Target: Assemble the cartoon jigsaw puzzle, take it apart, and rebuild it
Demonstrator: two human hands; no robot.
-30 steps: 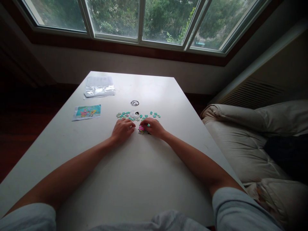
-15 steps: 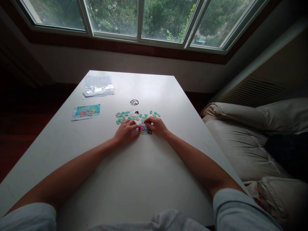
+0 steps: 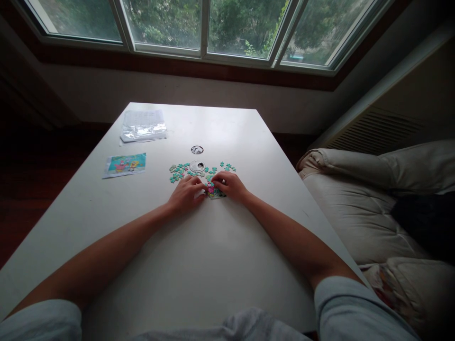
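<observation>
A small patch of joined jigsaw puzzle, pink and multicoloured, lies on the white table between my hands. My left hand is at its left edge, thumb and forefinger closed against the border. My right hand covers its upper right part, fingertips pinched at the top edge; the small puzzle piece there is mostly hidden. Loose green puzzle pieces are scattered just beyond my left hand. More loose pieces lie past my right hand.
Among the pieces sits a round silvery lid-like disc, with another dark-rimmed disc behind it. A cartoon picture sheet lies to the left, below a clear plastic bag with paper. A beige sofa stands at the table's right.
My left hand has moved right to the puzzle's left edge, uncovering loose pieces. My right hand has shifted slightly right, showing more of the joined puzzle. The view has tipped slightly.
</observation>
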